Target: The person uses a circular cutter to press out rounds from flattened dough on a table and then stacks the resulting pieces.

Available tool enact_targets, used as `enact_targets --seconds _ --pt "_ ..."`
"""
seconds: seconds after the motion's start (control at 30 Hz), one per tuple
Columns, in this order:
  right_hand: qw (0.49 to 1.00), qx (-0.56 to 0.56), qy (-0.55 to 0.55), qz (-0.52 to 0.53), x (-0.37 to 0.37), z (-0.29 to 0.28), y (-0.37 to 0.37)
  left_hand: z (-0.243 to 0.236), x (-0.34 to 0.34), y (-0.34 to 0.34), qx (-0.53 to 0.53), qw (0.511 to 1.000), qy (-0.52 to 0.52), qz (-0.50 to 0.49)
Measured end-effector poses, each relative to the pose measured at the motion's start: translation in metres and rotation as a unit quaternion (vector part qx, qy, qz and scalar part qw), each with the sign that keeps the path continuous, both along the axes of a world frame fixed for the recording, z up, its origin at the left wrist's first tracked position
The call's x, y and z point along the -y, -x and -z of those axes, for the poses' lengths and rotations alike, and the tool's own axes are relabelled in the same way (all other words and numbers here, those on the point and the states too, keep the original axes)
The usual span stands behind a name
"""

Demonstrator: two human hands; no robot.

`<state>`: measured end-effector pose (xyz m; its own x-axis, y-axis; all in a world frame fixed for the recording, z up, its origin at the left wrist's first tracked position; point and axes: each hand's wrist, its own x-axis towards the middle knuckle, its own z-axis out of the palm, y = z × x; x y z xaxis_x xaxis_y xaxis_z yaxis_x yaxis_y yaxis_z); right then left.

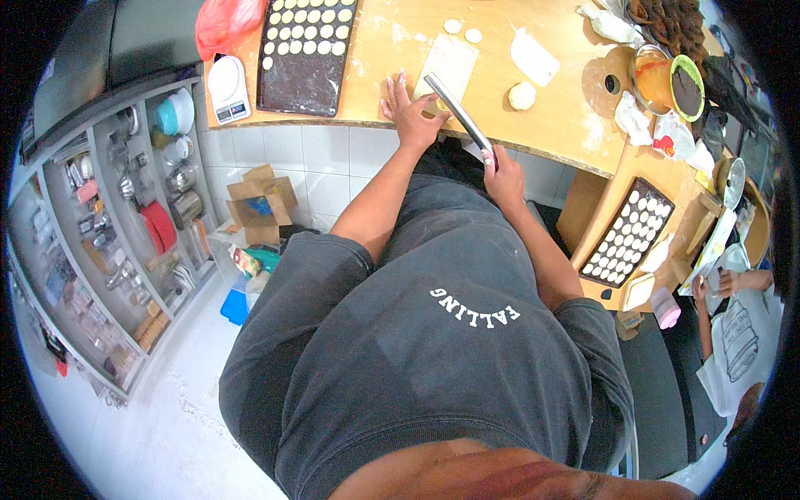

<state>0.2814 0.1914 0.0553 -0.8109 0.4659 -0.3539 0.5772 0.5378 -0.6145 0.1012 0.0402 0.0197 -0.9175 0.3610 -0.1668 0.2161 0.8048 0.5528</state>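
Observation:
My right hand (505,177) is closed round the near end of a slim metal rod (458,111), its shape like a rolling pin. The rod slants up to the left over a pale yellow flat sheet (454,65) on the wooden table. My left hand (414,115) rests at the table's near edge with fingers spread. Beside its thumb and fingers lies a small pale yellow piece, partly hidden. Two round dough discs (473,36) lie beyond the sheet. To the right sit a dough ball (522,96) and a white flat scraper (533,57).
A dark baking tray (298,87) with rows of dough rounds stands left, beside a white kitchen scale (228,87). Another filled tray (628,232) lies right. Bowls (687,87) crowd the table's right end. Another person's hands (732,283) show far right. Shelves (133,225) line the left.

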Motion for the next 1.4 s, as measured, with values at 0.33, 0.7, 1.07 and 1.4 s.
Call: enact_targets --seconds 0.33,0.7,1.07,1.4 --pt "0.998 0.039 -0.037 -0.033 0.009 -0.005 -0.005 0.009 -0.001 0.000 -0.021 0.999 0.005 -0.024" --pt "1.000 0.010 0.005 0.017 0.016 0.002 -0.010 0.010 0.000 -0.005 -0.012 0.999 0.010 -0.039" --pt "0.999 0.039 0.008 0.027 0.009 0.003 -0.012 0.008 -0.001 -0.005 -0.013 0.999 0.017 -0.040" --pt "0.999 0.032 -0.006 -0.005 0.003 -0.001 -0.020 0.011 0.000 -0.005 -0.011 0.999 0.014 -0.039"
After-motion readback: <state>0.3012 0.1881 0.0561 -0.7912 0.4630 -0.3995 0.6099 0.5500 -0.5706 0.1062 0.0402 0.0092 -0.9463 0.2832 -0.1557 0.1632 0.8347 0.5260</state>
